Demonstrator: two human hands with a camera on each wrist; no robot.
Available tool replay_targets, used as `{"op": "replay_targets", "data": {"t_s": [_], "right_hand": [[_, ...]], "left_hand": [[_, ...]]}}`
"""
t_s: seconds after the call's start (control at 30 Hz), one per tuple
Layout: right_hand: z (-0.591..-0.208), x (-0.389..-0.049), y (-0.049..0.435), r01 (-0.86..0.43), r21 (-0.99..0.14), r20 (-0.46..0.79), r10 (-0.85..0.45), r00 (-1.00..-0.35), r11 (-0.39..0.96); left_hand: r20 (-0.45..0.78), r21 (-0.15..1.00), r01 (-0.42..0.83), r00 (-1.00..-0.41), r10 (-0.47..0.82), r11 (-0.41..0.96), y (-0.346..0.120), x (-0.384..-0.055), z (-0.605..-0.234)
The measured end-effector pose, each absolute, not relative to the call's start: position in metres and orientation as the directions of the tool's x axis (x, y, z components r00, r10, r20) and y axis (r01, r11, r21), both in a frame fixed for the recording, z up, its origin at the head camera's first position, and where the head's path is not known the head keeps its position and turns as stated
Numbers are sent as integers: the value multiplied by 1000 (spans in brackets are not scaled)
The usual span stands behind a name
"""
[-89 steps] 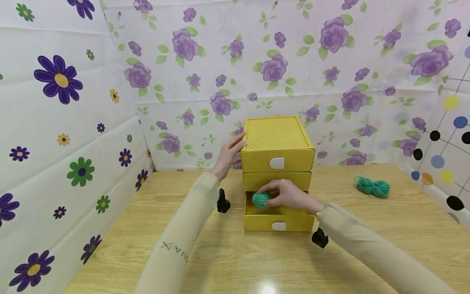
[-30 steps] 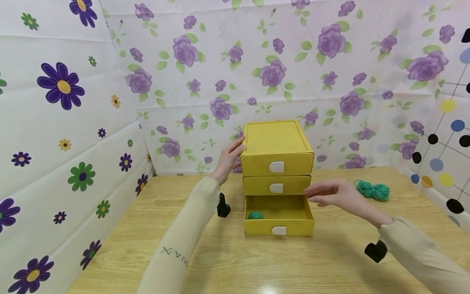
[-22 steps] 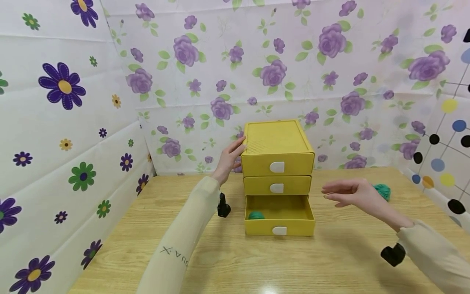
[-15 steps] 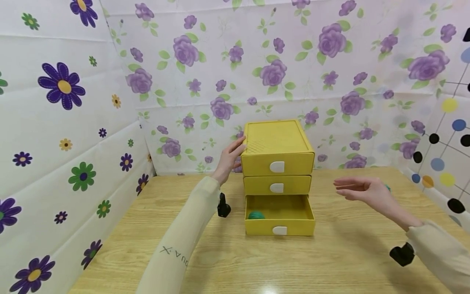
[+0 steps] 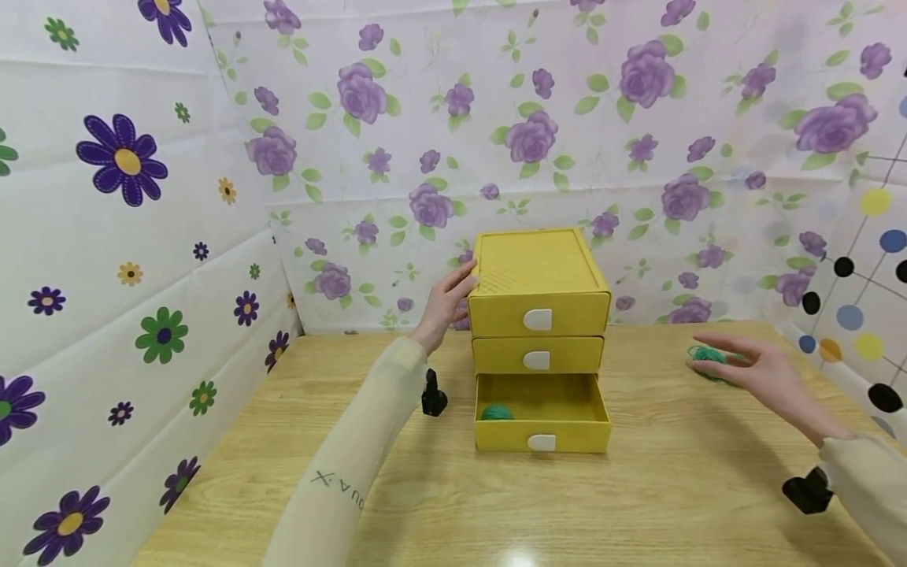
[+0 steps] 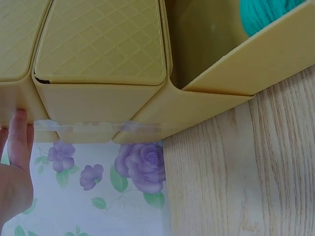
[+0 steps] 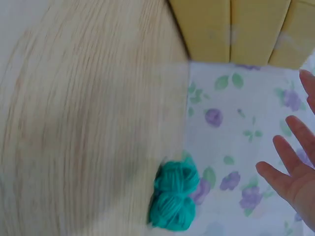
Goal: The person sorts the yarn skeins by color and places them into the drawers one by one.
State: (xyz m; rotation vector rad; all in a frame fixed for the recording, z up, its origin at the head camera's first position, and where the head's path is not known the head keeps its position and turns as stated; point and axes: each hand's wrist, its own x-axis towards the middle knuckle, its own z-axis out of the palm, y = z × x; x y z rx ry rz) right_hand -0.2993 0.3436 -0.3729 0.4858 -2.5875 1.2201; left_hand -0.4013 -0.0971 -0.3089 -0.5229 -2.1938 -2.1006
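Note:
My left hand (image 5: 445, 307) rests with extended fingers against the left side of a yellow three-drawer box (image 5: 540, 264). The bottom drawer (image 5: 542, 435) is pulled out; a green ball of yarn (image 5: 497, 413) lies in its left part, mostly behind the drawer front. In the left wrist view that yarn ball (image 6: 266, 14) shows at the top right. Over to the right, my right hand (image 5: 761, 370) hovers near a green yarn skein (image 5: 707, 358) and partly covers it in the head view. The right wrist view shows the skein (image 7: 174, 196) apart from the spread fingers (image 7: 290, 160).
The light wooden table (image 5: 567, 504) carries the box at its back middle. A flowered sheet (image 5: 397, 157) hangs behind, with a daisy-patterned sheet (image 5: 142, 252) on the left and a dotted one on the right. White tabs mark the drawer fronts.
My right hand let go of the yarn ball, which now lies in the bottom drawer, and moved right to beside the skein. My left hand has stayed on the box.

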Motion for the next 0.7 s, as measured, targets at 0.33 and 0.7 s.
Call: {"op": "replay_targets", "data": {"t_s": [0.33, 0.7], "right_hand": [[-391, -316, 373, -334, -634, 344, -133, -930, 697], [-402, -334, 392, -223, -631, 229, -96, -969, 743]], "left_hand": [[279, 957, 288, -938, 206, 17, -97, -401, -309], [283, 956, 292, -936, 212, 13, -98, -402, -309]]}}
